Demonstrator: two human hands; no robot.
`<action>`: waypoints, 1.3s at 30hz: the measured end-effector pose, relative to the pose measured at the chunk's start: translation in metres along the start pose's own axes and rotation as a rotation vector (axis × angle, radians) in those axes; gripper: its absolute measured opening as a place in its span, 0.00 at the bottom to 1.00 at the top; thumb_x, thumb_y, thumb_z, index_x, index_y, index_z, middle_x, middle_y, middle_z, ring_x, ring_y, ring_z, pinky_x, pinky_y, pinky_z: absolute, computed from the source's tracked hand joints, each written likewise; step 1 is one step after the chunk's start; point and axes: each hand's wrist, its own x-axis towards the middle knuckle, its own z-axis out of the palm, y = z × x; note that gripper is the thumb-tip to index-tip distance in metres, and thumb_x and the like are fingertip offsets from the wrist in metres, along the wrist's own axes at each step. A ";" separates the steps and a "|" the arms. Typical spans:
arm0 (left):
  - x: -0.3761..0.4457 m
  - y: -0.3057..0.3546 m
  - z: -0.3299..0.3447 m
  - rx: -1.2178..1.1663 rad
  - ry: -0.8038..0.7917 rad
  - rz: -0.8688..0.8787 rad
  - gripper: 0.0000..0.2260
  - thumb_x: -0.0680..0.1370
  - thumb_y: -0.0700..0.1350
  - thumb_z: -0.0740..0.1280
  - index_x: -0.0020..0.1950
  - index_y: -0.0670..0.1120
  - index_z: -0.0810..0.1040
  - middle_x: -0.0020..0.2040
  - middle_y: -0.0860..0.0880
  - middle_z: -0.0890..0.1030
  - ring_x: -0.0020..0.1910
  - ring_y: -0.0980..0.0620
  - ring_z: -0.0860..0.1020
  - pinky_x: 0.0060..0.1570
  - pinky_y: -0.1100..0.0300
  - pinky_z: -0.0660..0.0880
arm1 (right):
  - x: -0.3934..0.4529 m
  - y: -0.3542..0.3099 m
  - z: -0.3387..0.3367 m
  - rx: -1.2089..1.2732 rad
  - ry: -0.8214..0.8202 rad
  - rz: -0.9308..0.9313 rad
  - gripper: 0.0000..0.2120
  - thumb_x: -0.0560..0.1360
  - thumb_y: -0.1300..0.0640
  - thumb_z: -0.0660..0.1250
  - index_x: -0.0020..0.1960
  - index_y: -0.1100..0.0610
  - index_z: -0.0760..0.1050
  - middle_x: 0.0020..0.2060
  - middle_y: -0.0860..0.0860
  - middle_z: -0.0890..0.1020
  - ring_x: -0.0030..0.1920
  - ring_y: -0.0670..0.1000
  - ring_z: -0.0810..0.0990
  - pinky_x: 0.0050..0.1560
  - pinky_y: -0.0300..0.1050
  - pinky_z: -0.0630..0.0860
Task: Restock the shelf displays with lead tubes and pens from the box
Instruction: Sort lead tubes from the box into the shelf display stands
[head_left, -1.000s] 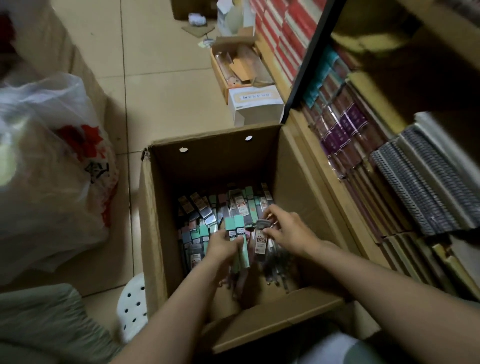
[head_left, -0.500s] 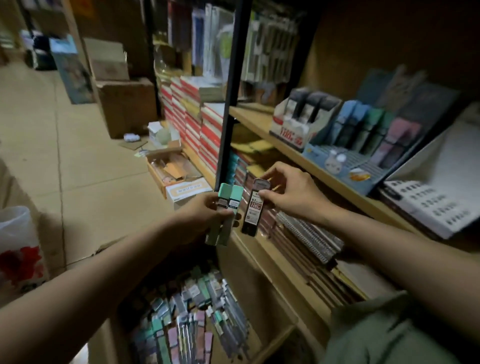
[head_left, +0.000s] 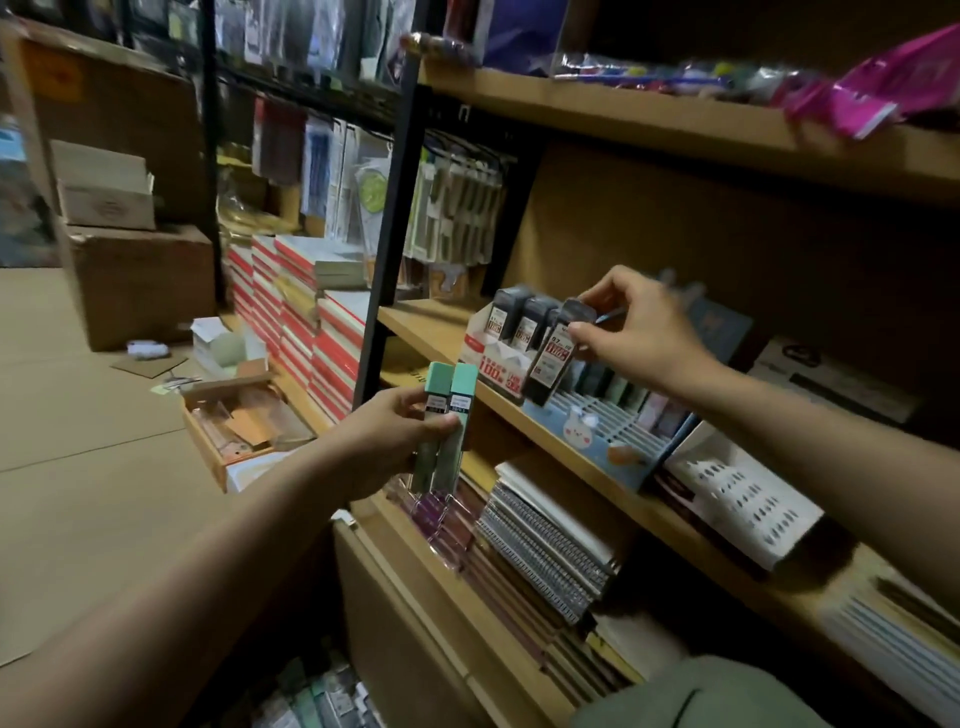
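My left hand (head_left: 395, 431) grips two mint-green lead tubes (head_left: 444, 426) upright, just below the front edge of the middle shelf (head_left: 415, 325). My right hand (head_left: 631, 332) pinches a black lead tube (head_left: 553, 358) by its cap, tilted at the right end of a white and red display (head_left: 493, 358) that has two more black tubes standing in it. To the right sits a blue slotted display (head_left: 597, 431) with pastel tubes at its back. The box of tubes (head_left: 322, 699) is low in the frame, partly hidden by my left arm.
Spiral notebooks (head_left: 545, 540) fill the shelf below. A white perforated tray (head_left: 737, 493) stands right of the blue display. Red and white book stacks (head_left: 311, 317) and an open carton (head_left: 234, 426) lie left, with cardboard boxes (head_left: 135, 280) on the floor behind.
Both hands rose out of the box with the tubes. The right hand carried the black tube up to the white and red display; the left followed below the shelf edge.
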 end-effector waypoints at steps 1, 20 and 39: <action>0.004 0.002 -0.001 -0.005 0.013 0.000 0.13 0.77 0.40 0.66 0.60 0.52 0.76 0.55 0.45 0.81 0.54 0.45 0.80 0.45 0.50 0.79 | 0.011 0.000 -0.002 -0.017 0.049 0.004 0.09 0.71 0.57 0.74 0.48 0.54 0.75 0.42 0.46 0.80 0.43 0.46 0.80 0.41 0.39 0.78; 0.045 -0.010 -0.011 -0.157 0.081 0.036 0.09 0.78 0.39 0.65 0.54 0.51 0.78 0.53 0.47 0.80 0.50 0.49 0.81 0.39 0.56 0.80 | 0.100 0.035 0.087 -0.334 0.061 0.095 0.08 0.72 0.58 0.74 0.50 0.57 0.79 0.48 0.54 0.82 0.50 0.55 0.79 0.53 0.55 0.78; 0.033 -0.012 0.041 -0.031 -0.113 0.099 0.09 0.76 0.41 0.68 0.53 0.53 0.80 0.48 0.53 0.85 0.48 0.54 0.83 0.46 0.56 0.79 | -0.049 0.016 0.058 0.264 -0.125 0.205 0.16 0.73 0.57 0.73 0.57 0.45 0.74 0.45 0.45 0.81 0.41 0.46 0.84 0.44 0.49 0.84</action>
